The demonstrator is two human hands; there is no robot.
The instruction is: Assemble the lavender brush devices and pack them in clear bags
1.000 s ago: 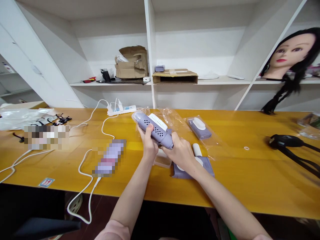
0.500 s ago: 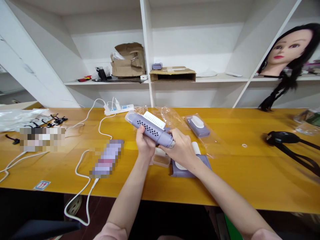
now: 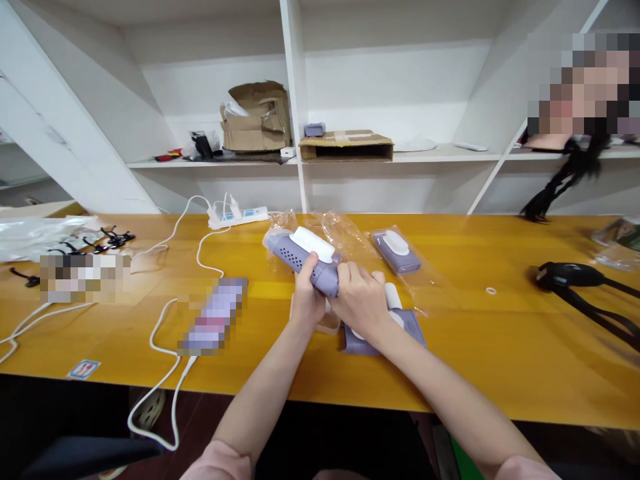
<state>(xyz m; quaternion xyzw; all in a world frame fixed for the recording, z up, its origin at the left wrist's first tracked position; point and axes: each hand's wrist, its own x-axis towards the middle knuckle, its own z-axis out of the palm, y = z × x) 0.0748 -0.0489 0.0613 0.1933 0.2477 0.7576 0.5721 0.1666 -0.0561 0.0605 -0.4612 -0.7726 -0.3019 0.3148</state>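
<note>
Above the table I hold a purple hot-air hair brush (image 3: 320, 272), tilted with its perforated end up to the left. It has rows of small dark holes and a white bristle pad on top. My left hand (image 3: 307, 297) is closed around its middle, thumb along the near side. My right hand (image 3: 361, 300) is wrapped round the lower right end, which its fingers hide. Beneath my hands lie a purple piece (image 3: 413, 327) with white parts and a small clear box (image 3: 329, 321), both partly covered.
Behind lies clear plastic wrapping (image 3: 345, 233) and a wrapped purple-and-white piece (image 3: 397, 252). A phone (image 3: 215, 317) with a white cable is at left, a power strip (image 3: 240, 219) further back. Right are a small white ring (image 3: 491, 291) and a black strapped device (image 3: 570, 275).
The brush has moved slightly right and rolled in my hands, so its bristle pad shows differently. My right hand has turned and closed over the lower end; my left hand has shifted right.
</note>
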